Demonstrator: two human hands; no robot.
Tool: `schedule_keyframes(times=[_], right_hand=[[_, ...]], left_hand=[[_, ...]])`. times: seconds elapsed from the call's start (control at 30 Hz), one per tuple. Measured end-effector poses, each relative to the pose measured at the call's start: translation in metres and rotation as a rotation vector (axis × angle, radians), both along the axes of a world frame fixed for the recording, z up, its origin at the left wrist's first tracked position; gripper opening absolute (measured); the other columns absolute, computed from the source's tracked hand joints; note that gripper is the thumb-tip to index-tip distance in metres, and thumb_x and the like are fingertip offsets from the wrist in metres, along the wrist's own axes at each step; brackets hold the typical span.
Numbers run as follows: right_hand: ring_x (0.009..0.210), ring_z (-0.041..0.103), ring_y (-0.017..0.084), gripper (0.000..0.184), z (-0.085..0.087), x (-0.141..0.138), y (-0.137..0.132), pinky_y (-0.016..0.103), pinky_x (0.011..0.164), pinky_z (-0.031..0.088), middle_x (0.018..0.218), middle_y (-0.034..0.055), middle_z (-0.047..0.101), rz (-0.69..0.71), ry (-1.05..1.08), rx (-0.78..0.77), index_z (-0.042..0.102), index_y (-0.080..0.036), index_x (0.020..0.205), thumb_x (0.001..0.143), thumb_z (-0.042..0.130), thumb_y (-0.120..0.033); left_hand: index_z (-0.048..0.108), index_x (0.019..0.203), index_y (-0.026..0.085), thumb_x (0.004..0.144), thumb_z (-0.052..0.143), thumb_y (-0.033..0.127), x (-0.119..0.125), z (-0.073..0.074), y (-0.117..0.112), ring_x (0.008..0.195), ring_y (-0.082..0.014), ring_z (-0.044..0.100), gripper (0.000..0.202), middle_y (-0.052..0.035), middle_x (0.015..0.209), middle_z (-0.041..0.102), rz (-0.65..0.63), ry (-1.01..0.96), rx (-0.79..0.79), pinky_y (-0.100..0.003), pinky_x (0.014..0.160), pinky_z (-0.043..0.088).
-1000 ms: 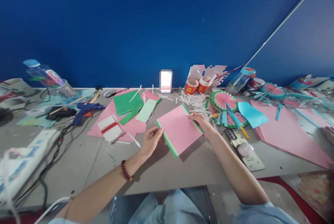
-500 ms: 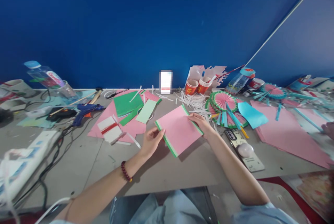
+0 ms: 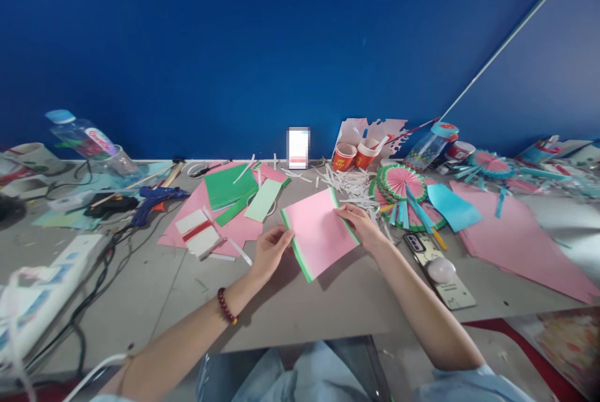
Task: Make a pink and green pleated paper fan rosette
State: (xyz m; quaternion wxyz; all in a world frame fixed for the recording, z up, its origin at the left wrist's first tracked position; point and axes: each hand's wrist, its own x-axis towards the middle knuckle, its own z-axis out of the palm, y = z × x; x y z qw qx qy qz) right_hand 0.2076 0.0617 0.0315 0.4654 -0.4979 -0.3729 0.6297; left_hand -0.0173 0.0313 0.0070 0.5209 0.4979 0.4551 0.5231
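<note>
I hold a pink paper sheet with green edges (image 3: 317, 233) just above the grey table (image 3: 290, 302), between both hands. My left hand (image 3: 270, 251) pinches its near left edge, a red bead bracelet on that wrist. My right hand (image 3: 360, 224) grips its right edge, fingers curled over the green border. Behind the sheet lie white paper strips (image 3: 349, 182).
Left: green and pink paper pieces (image 3: 225, 202), a blue glue gun (image 3: 152, 199), cables, a power strip (image 3: 42, 289) and a plastic bottle (image 3: 87, 139). Right: round pink-green paper fans (image 3: 398, 192), red paper cups (image 3: 354, 153), a phone (image 3: 438, 267), large pink sheets (image 3: 520, 239).
The sheet has shifted slightly left and tilted; my right hand has slid a little inward along its edge. A hand at the far right edge is gone from view.
</note>
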Motion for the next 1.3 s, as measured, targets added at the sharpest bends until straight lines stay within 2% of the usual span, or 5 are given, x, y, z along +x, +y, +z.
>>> schedule_keyframes(times=[0.43, 0.63, 0.87, 1.07, 1.3], right_hand=[[0.043, 0.048, 0.008, 0.032, -0.008, 0.003, 0.003, 0.019, 0.043, 0.033, 0.053, -0.0071, 0.055, -0.012, -0.024, -0.006, 0.054, -0.019, 0.071, 0.059, 0.075, -0.040], [0.048, 0.048, 0.008, 0.027, -0.015, 0.005, 0.005, 0.019, 0.044, 0.033, 0.062, -0.0038, 0.059, 0.020, -0.161, 0.161, 0.063, -0.018, 0.079, 0.065, 0.070, -0.041], [0.061, 0.058, 0.014, 0.020, -0.019, 0.004, 0.005, 0.025, 0.056, 0.046, 0.067, 0.0008, 0.064, -0.136, -0.381, 0.451, 0.066, -0.019, 0.082, 0.069, 0.066, -0.034], [0.102, 0.060, 0.021, 0.020, -0.016, 0.004, 0.002, 0.035, 0.089, 0.047, 0.106, 0.0076, 0.065, -0.041, -0.504, 0.744, 0.064, -0.021, 0.091, 0.073, 0.055, -0.017], [0.122, 0.048, 0.024, 0.054, -0.024, 0.009, 0.005, 0.041, 0.104, 0.035, 0.129, 0.0116, 0.054, 0.369, -1.112, 0.735, 0.059, -0.018, 0.117, 0.066, 0.049, -0.004]], left_hand=[[0.051, 0.056, 0.018, 0.073, 0.063, 0.045, -0.001, 0.006, 0.001, 0.037, -0.0073, 0.042, 0.034, 0.0074, 0.041, 0.041, 0.020, 0.086, -0.021, -0.020, 0.040, 0.034], [0.059, 0.073, 0.017, 0.078, 0.058, 0.046, -0.009, 0.004, 0.005, 0.032, -0.0095, 0.044, 0.029, 0.0083, 0.033, 0.042, 0.069, 0.231, -0.016, -0.020, 0.037, 0.031], [0.064, 0.080, 0.018, 0.088, 0.047, 0.031, -0.016, 0.002, 0.007, 0.075, -0.0141, 0.062, 0.023, -0.0054, 0.084, 0.067, 0.123, 0.396, 0.389, -0.022, 0.060, 0.049], [0.061, 0.103, 0.023, 0.080, 0.046, 0.008, -0.017, 0.003, 0.007, 0.108, -0.0191, 0.055, 0.031, -0.0066, 0.113, 0.059, 0.076, 0.579, 0.774, -0.037, 0.094, 0.047], [0.059, 0.106, 0.023, 0.072, 0.052, 0.006, -0.016, -0.008, 0.011, 0.113, -0.0228, 0.052, 0.039, -0.0077, 0.120, 0.053, -0.026, 0.898, 0.620, -0.037, 0.095, 0.045]])
